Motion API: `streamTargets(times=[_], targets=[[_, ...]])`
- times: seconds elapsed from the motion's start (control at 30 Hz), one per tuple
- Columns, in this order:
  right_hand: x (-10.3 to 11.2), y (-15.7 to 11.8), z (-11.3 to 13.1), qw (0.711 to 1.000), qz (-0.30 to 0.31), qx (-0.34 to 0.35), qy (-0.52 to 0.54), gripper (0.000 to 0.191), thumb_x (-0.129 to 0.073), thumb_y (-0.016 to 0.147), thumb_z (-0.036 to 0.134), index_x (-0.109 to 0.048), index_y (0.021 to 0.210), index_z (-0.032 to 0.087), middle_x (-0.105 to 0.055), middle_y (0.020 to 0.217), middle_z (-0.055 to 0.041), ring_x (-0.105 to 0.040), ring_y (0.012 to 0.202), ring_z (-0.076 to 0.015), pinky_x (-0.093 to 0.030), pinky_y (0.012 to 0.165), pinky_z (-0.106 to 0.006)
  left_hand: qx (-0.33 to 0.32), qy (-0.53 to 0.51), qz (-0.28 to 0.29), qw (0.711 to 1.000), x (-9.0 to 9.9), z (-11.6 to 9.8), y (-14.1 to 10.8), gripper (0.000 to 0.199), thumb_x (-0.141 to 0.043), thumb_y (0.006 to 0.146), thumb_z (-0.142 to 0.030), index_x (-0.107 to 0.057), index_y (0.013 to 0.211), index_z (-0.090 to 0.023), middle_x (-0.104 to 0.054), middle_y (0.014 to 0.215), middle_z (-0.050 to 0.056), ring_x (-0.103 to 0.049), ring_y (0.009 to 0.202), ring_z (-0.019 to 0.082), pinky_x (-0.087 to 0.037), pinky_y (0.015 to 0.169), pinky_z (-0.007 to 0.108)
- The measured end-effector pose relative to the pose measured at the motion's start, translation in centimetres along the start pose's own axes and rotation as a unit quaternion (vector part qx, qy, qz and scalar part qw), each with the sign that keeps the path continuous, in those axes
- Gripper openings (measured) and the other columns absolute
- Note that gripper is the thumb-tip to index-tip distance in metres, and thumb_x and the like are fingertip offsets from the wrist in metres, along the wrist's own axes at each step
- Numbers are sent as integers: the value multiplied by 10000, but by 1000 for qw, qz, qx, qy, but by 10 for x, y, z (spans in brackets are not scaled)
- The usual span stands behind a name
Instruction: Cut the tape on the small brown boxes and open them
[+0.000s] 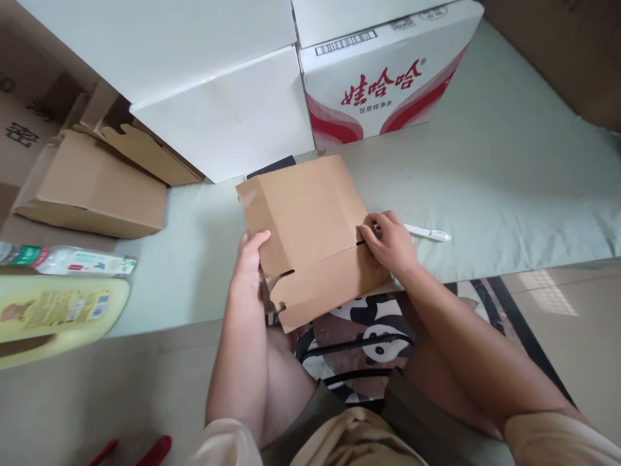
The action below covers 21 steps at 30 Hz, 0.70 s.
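A brown cardboard box [310, 213], its flaps folded and a slotted flap toward me, lies tilted over the front part of the covered table. My left hand [251, 252] grips its left side, thumb on the top face and the other fingers hidden beneath. At the right side, my right hand [389, 241] pinches the edge near a slot, fingers bent over the cardboard. A white pen-like stick [429, 232] lies on the cloth just beyond my right hand. Behind the box, a flat dark object [272, 167] is partly covered.
White cartons [233, 116] and a red-and-white water carton [378, 90] stand at the back. Brown boxes [107, 181] are at the left, with a plastic bottle [72, 260] and a yellow jug [63, 310]. The table's front edge runs beneath my forearms.
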State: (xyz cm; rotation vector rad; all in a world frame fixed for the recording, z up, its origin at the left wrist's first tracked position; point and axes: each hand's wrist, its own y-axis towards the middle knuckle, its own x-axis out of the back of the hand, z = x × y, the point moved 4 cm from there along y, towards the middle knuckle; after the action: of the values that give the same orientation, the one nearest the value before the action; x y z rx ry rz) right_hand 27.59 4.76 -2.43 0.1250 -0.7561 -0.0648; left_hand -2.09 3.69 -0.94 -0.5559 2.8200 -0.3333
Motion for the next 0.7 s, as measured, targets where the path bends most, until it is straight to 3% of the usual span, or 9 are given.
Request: streamTargets(times=[0.1,0.2,0.3,0.37,0.43,0.5,0.6,0.7], targets=[[2,2,-4,999,13,-3,53,331,-556,917,502,-702,1007,219,-651,982,-111,-625,861,-259,-501,807,-407,58,19,-10,998,3,3,1,463,-905,563,-384,-740,939,-169,-806,901,102,-787,859,312,-654,752,408],[9,7,-13,977,32,-46,205,405,-571,906,573,-708,1091,239,-677,967,-73,-632,808,-219,-523,779,-382,54,-16,-38,998,8,3,6,402,-895,594,-363,-754,920,-174,-819,932,94,-790,872,303,-667,777,407],[13,9,-16,912,26,-74,402,550,-507,884,754,-692,1081,275,-691,955,-48,-650,790,-201,-527,693,-345,24,-87,-65,994,12,3,12,338,-833,702,-388,-764,970,-194,-824,1022,78,-788,946,282,-667,835,391],[10,5,-11,870,54,-61,487,633,-540,806,849,-686,1029,274,-693,904,-39,-636,700,-185,-503,600,-327,-4,-124,-86,988,14,4,16,302,-800,757,-391,-760,995,-209,-820,1068,66,-780,1004,262,-660,858,365],[1,-3,-2,858,110,-56,499,605,-674,738,825,-685,946,257,-681,795,-18,-579,577,-152,-460,524,-307,-18,-143,-86,986,13,7,16,284,-797,775,-382,-753,1006,-222,-811,1122,60,-765,1058,247,-650,859,336],[-9,-11,4,870,134,-76,469,533,-783,706,744,-658,810,237,-617,643,12,-513,498,-124,-425,477,-286,-10,-145,-59,988,7,9,14,305,-822,758,-361,-747,1022,-229,-801,1164,59,-757,1067,237,-640,830,311],[-13,-19,5,872,80,-140,463,539,-850,635,701,-596,721,233,-537,550,41,-425,432,-97,-345,386,-257,35,-135,-5,990,-5,11,7,338,-846,730,-335,-740,1031,-223,-806,1091,57,-764,913,210,-619,712,282],[6,-28,-4,863,-7,-174,474,499,-856,634,628,-591,808,243,-536,593,51,-380,423,-83,-288,347,-242,93,-129,25,987,-15,9,0,242,-801,744,-324,-718,933,-197,-776,844,26,-699,643,150,-544,546,237]])
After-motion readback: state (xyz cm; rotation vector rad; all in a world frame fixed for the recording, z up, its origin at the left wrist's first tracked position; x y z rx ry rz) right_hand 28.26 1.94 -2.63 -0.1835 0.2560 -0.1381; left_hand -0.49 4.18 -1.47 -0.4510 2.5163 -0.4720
